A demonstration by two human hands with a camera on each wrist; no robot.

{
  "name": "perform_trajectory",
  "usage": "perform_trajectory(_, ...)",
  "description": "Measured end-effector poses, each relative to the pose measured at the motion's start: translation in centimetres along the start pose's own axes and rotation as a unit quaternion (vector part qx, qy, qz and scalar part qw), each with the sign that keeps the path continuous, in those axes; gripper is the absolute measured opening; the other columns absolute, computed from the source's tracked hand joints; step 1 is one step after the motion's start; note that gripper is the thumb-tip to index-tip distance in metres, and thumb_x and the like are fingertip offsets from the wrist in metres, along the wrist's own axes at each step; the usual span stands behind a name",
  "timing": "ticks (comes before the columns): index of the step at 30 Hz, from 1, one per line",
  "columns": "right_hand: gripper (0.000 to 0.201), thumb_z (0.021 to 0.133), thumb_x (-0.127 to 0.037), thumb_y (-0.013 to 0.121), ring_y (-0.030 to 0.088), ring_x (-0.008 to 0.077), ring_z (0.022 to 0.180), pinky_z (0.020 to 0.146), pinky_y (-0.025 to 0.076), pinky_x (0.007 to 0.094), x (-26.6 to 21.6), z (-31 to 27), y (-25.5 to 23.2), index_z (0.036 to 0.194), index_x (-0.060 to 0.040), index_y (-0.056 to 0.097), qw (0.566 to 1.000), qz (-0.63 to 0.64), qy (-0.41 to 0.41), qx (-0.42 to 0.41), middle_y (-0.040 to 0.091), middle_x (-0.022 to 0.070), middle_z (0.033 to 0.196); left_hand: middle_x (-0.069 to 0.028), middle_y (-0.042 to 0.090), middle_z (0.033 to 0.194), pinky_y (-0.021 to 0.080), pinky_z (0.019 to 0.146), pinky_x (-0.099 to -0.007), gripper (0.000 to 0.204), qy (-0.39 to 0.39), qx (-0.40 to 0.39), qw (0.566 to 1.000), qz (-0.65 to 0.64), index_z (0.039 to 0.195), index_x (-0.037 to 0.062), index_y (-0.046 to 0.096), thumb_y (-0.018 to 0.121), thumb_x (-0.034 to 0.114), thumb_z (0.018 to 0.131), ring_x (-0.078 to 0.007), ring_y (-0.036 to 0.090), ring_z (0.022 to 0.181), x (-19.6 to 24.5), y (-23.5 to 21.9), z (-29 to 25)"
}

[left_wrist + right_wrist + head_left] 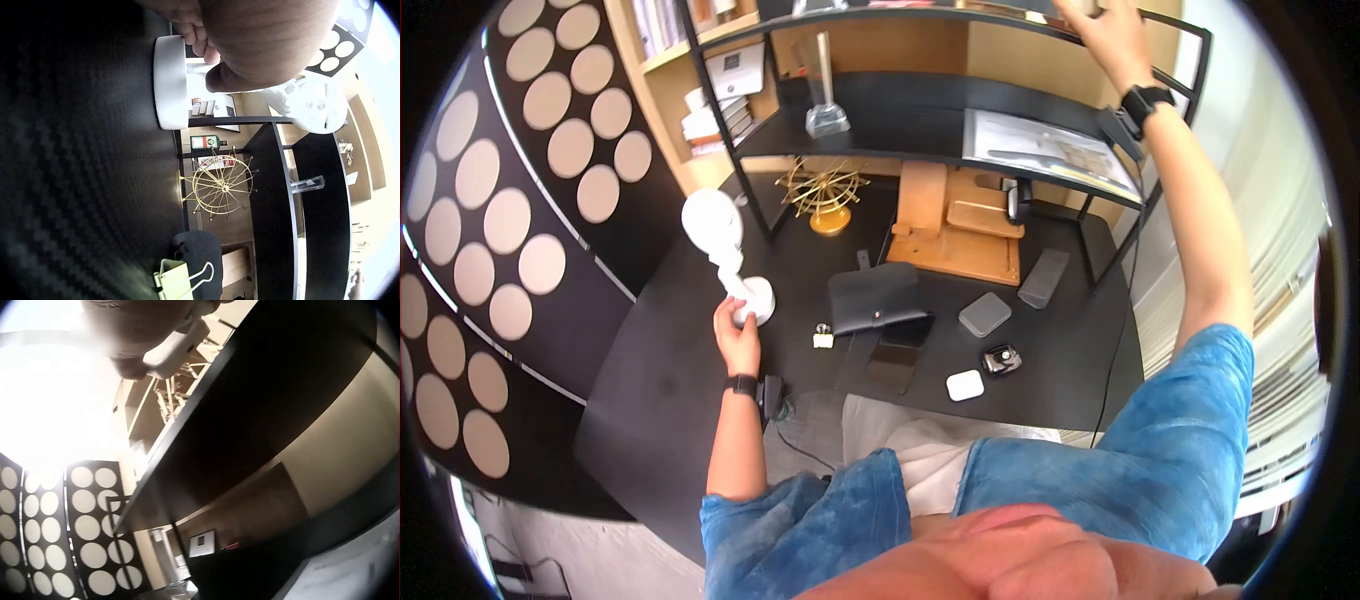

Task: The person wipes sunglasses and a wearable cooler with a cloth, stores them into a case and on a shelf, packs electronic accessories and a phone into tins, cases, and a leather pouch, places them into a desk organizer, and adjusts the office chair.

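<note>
My left hand point(738, 340) grips the lower stem of a white desk stand with a round head point(712, 220), thumb and fingers around it just above its round base point(170, 81). The stand is upright on the black desk, and its head looks like a small fan or lamp. High at the right, my right hand point(1115, 45) reaches up to the top shelf and holds a small white object point(178, 351) with rounded edges. Fingers cover part of that object, and its kind cannot be made out. A yellow-green binder clip point(174, 280) lies near the left hand.
The black shelf rack point(870, 100) spans the desk's back. A golden Ferris wheel model point(830, 195) and a wooden stand point(960, 230) sit beneath it. Nearer are a black pouch point(875, 298), a phone point(898, 362), a grey case point(985, 315) and a white earbud-style case point(965, 386).
</note>
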State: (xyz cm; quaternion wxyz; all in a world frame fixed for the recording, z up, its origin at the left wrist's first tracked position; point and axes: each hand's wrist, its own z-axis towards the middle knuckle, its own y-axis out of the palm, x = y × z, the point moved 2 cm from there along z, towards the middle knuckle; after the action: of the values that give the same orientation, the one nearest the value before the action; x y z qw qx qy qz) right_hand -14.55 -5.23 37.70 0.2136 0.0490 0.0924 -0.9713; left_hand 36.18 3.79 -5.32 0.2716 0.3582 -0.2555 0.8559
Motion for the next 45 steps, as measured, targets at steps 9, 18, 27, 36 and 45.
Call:
perform_trajectory(9, 0.066, 0.080, -0.044, 0.074, 0.067, 0.0243, 0.095, 0.081, 0.055, 0.0341, -9.9, -13.0, 4.5, 0.130, -0.0049, 0.053, 0.933, 0.110, -0.302, -0.164, 0.063, 0.0107, 0.112, -0.0151, 0.057, 0.126, 0.044, 0.101, -0.0375, 0.029, 0.000, 0.008, 1.000, 0.003, 0.107, 0.0068, 0.063, 0.066, -0.003, 0.080, -0.0299, 0.055, 0.119, -0.2, 0.0, 0.1)
perform_trajectory(18, 0.059, 0.077, -0.032, 0.073, 0.065, 0.0343, 0.097, 0.081, 0.055, 0.0429, -13.2, -27.0, 20.9, 0.125, -0.0052, 0.052, 0.908, 0.169, -0.132, -0.360, 0.058, 0.0151, 0.116, -0.0157, 0.057, 0.124, 0.042, 0.103, -0.0394, 0.027, -0.002, 0.018, 0.999, 0.044, 0.103, 0.0073, 0.061, 0.066, -0.003, 0.079, -0.0319, 0.054, 0.119, 1.1, 0.0, -0.1)
perform_trajectory(27, 0.046, 0.077, -0.030, 0.072, 0.067, 0.0355, 0.088, 0.073, 0.056, 0.0450, -13.6, -28.7, 28.1, 0.113, -0.0065, 0.056, 0.943, 0.073, -0.055, -0.320, 0.063, 0.0165, 0.105, -0.0167, 0.057, 0.124, 0.042, 0.103, -0.0401, 0.027, -0.008, 0.017, 0.999, 0.046, 0.103, 0.0067, 0.060, 0.066, -0.003, 0.079, -0.0330, 0.054, 0.120, 2.1, -0.1, -0.1)
perform_trajectory(36, 0.040, 0.080, -0.030, 0.069, 0.067, 0.0348, 0.090, 0.076, 0.056, 0.0466, -12.5, -28.9, 30.7, 0.110, -0.0054, 0.060, 0.943, 0.027, -0.018, -0.331, 0.067, 0.0179, 0.100, -0.0164, 0.056, 0.125, 0.041, 0.104, -0.0406, 0.028, -0.006, 0.018, 0.999, 0.047, 0.104, 0.0063, 0.059, 0.066, -0.003, 0.079, -0.0334, 0.053, 0.121, 1.7, 0.0, -0.1)
perform_trajectory(45, 0.067, 0.077, -0.028, 0.074, 0.067, 0.0377, 0.086, 0.070, 0.057, 0.0469, -12.1, -29.7, 32.3, 0.133, -0.0099, 0.042, 0.937, 0.028, -0.016, -0.348, 0.057, 0.0221, 0.120, -0.0166, 0.055, 0.127, 0.040, 0.104, -0.0404, 0.029, -0.012, 0.015, 0.999, 0.047, 0.105, 0.0063, 0.058, 0.066, -0.002, 0.079, -0.0332, 0.052, 0.122, 1.9, 0.0, -0.1)
